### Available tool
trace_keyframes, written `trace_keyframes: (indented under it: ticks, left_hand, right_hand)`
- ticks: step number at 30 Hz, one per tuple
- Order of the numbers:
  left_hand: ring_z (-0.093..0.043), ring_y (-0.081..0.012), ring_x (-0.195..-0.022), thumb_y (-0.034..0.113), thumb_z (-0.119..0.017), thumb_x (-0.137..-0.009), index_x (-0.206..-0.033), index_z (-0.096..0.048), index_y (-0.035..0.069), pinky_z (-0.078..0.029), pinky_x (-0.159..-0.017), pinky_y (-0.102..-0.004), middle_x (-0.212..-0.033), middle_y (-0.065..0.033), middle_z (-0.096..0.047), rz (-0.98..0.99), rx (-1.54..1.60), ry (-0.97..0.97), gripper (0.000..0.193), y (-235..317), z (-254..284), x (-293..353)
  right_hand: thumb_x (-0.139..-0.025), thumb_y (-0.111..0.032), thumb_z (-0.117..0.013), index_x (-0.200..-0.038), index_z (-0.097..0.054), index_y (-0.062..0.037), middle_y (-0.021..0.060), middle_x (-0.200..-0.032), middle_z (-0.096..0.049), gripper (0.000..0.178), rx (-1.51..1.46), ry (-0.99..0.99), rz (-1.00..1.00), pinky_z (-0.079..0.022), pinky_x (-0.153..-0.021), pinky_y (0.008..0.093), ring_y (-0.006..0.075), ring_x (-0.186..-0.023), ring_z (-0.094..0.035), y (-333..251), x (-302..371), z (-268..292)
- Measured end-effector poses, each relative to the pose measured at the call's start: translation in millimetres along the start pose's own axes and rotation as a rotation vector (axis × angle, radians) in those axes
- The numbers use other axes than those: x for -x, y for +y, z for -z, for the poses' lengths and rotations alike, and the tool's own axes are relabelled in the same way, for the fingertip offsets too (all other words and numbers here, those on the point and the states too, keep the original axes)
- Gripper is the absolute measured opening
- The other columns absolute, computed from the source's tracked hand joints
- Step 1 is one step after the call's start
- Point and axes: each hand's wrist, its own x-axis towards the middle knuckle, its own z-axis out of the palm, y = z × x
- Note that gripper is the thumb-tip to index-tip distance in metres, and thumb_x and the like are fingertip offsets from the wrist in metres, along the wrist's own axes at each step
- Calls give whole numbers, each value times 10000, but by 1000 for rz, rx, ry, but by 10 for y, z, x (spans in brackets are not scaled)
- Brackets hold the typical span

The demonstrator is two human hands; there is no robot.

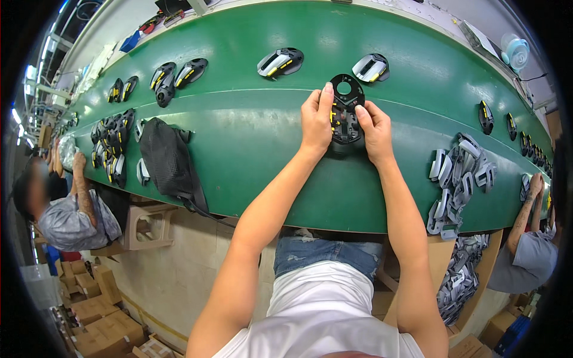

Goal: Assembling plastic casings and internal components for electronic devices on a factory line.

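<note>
In both hands, over the near part of the green table, I hold a black computer mouse body [347,126] with yellow parts and a round hole at its far end. My left hand [316,122] grips its left side, the thumb lying along the edge. My right hand [376,131] closes on its right side, with the thumb on top. Just beyond it lies a grey and black mouse [370,67] with a yellow stripe. Another such mouse [280,62] lies further left. The fingers beneath the mouse body are hidden.
A black bag [167,156] lies left on the green table [256,179], beside piled mice [112,143]. Grey plastic parts [462,173] are heaped at right, above an open carton [486,274] of similar parts. Co-workers sit at the far left [77,215] and far right [528,256].
</note>
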Motion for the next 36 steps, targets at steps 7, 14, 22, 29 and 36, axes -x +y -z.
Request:
trace_keyframes:
  ticks: [7,14,22,29,36]
  left_hand:
    - [-368,-19,-545,260,-575,-907,-691,-468,38,-299,-454,-213,-602,39,-461,-97,-170,-23,327,-86,14,39]
    - [-340,-26,-526,253,-599,-887,-671,-452,16,-275,-437,-229,-549,37,-420,-177,-327,-31,353,-88,-11,96]
    - [-355,-30,-532,267,-596,-888,-673,-460,18,-281,-440,-232,-554,34,-436,-172,-327,-31,356,-79,-44,142]
    - [-401,-29,-599,262,-569,-909,-725,-518,17,-328,-506,-206,-658,37,-502,-75,-162,-62,310,-140,-32,55]
    - [-478,-78,-528,441,-438,-946,-860,-562,54,-360,-425,-211,-696,-2,-574,246,136,29,416,39,2,-97]
  right_hand:
    - [-819,-105,-606,-955,-589,14,-3,-847,-598,181,36,-24,-36,-428,-694,212,53,-763,-523,-12,18,61]
    - [-783,-63,-628,-949,-588,8,5,-858,-605,184,44,24,-85,-445,-695,226,64,-758,-537,-50,46,61]
    - [-770,-49,-642,-941,-585,2,-3,-839,-596,188,35,19,-66,-443,-686,219,55,-746,-530,-25,81,78]
    - [-780,-54,-638,-915,-547,-13,-7,-849,-575,168,11,18,-27,-432,-699,214,54,-771,-517,-4,27,52]
    - [-834,-160,-614,-1136,-496,1,60,-974,-576,362,-176,-121,-171,-454,-730,231,112,-847,-557,-67,52,116]
